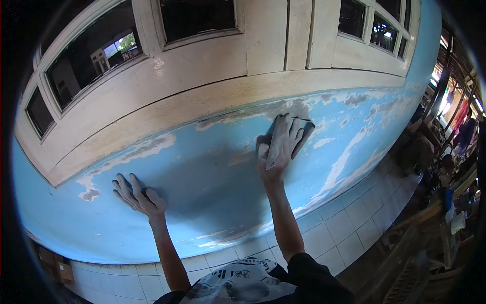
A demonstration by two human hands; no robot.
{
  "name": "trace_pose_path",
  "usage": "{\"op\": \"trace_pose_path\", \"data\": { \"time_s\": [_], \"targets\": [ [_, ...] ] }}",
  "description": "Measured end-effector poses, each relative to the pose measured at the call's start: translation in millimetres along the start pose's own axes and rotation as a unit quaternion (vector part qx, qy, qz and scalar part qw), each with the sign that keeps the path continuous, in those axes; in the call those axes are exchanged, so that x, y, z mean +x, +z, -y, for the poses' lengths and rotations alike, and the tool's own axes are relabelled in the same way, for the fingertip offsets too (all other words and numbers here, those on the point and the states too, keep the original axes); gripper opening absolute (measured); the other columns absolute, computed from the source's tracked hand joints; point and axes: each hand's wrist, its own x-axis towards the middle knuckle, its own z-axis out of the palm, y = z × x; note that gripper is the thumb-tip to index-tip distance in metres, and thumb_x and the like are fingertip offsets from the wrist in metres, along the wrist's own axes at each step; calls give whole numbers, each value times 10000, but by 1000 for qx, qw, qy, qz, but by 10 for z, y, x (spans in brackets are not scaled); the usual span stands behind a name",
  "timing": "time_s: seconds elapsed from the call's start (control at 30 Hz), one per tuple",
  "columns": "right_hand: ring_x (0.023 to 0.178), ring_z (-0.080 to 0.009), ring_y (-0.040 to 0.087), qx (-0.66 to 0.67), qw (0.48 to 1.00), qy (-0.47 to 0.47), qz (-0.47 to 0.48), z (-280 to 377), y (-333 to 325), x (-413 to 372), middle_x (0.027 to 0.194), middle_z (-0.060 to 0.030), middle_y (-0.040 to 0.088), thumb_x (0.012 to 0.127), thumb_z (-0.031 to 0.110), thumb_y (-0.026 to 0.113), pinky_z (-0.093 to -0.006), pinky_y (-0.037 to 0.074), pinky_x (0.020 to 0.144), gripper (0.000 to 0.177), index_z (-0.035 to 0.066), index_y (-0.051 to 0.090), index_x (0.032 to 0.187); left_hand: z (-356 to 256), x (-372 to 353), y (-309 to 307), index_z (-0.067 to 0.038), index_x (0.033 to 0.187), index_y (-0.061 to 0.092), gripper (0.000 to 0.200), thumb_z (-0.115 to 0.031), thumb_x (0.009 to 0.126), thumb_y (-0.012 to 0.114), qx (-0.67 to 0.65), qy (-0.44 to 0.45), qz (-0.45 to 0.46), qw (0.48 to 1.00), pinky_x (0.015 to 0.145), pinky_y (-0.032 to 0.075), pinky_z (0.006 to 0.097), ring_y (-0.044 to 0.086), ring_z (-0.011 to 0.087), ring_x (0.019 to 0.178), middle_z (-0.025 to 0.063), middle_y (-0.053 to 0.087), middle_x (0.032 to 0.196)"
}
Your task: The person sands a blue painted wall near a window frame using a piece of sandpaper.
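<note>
My right hand [280,142] presses a folded sheet of sandpaper [304,137] against the blue wall [217,177], just under the window frame. Part of the sheet is wrapped over the back of the fingers. Pale dust coats both hands. Further left and lower, my left hand [138,195] rests on the wall with its fingers spread and nothing in it. Around the right hand the paint is worn off, showing grey and white patches.
Above the wall runs a cream wooden window frame [192,96] with dark glass panes. White tiles [339,228] line the lower wall. At the right are wooden pieces [405,253] and clutter. A cardboard box [65,271] sits at lower left.
</note>
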Motion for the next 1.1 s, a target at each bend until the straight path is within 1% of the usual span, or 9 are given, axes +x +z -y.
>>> {"op": "trace_pose_path", "data": {
  "time_s": [0.1, 0.17, 0.5, 0.57, 0.67, 0.7, 0.87, 1.0, 1.1],
  "targets": [
    [1369, -465, 306, 10, 998, -64, 1, -130, 118, -249, 1439, -267, 397, 936, 242, 565, -577, 167, 1132, 587, -39, 378, 1416, 7, 2, -8, -70, 1369, 477, 470, -282, 978, 327, -4, -7, -7, 1000, 1113, 168, 620, 322, 429, 1371, 236, 401, 1446],
    [1382, -421, 317, -75, 968, -240, 2, -188, 132, -484, 1454, -250, 388, 974, 288, 500, -551, 150, 1150, 572, -15, 360, 1438, 0, 3, 8, -70, 1364, 482, 466, -285, 977, 336, -10, -8, -9, 1000, 1113, 170, 618, 323, 432, 1370, 236, 403, 1444],
    [1402, -326, 324, 98, 969, -190, 120, 5, -145, -61, 1396, -207, 487, 1044, 254, 289, -459, 140, 1177, 458, -9, 448, 1383, -10, 27, -16, -87, 1371, 478, 456, -276, 981, 334, -11, -6, -8, 1000, 1117, 172, 608, 323, 416, 1375, 221, 405, 1448],
    [1383, -341, 356, 111, 993, 3, -37, -29, -157, 162, 1368, -211, 514, 1019, 205, 367, -511, 133, 1166, 413, -23, 490, 1340, -18, 28, -9, -93, 1374, 476, 453, -268, 977, 345, -14, -10, -4, 1000, 1117, 171, 608, 318, 416, 1378, 215, 407, 1449],
    [1332, -378, 424, 217, 974, -64, -25, 160, -74, 28, 1294, -201, 580, 956, 93, 483, -566, 142, 1147, 340, -47, 556, 1256, -16, 22, 3, -97, 1375, 475, 453, -257, 971, 346, -7, -8, -8, 1000, 1117, 168, 608, 311, 415, 1381, 213, 404, 1451],
    [1372, -386, 359, 77, 980, -154, 102, 86, -172, -34, 1373, -206, 511, 907, 24, 530, -583, 127, 1142, 411, -65, 503, 1307, -13, 18, -6, -97, 1375, 475, 453, -257, 971, 346, -8, -7, -8, 1000, 1117, 168, 608, 311, 415, 1381, 213, 404, 1451],
    [1383, -410, 322, 15, 994, -64, 83, -187, -544, 308, 1423, -206, 453, 875, 48, 574, -609, 146, 1134, 433, -62, 502, 1287, 13, -1, 3, -95, 1368, 477, 447, -257, 975, 339, -14, -8, -1, 1000, 1116, 167, 608, 314, 418, 1379, 216, 403, 1452],
    [1383, -402, 329, -34, 973, -154, 170, -389, -662, 145, 1421, -198, 459, 876, 47, 553, -646, 143, 1116, 472, -49, 476, 1331, -23, 24, -17, -95, 1368, 476, 445, -259, 978, 341, -20, -18, -1, 1000, 1115, 165, 611, 319, 422, 1375, 219, 410, 1446],
    [1372, -405, 347, -23, 978, -160, 134, -426, -606, 248, 1403, -183, 485, 900, 73, 512, -665, 157, 1103, 423, -38, 506, 1308, -36, 9, -20, -89, 1363, 480, 443, -269, 983, 339, -16, -17, 2, 1000, 1114, 166, 612, 329, 428, 1368, 222, 423, 1435]
  ]
}}
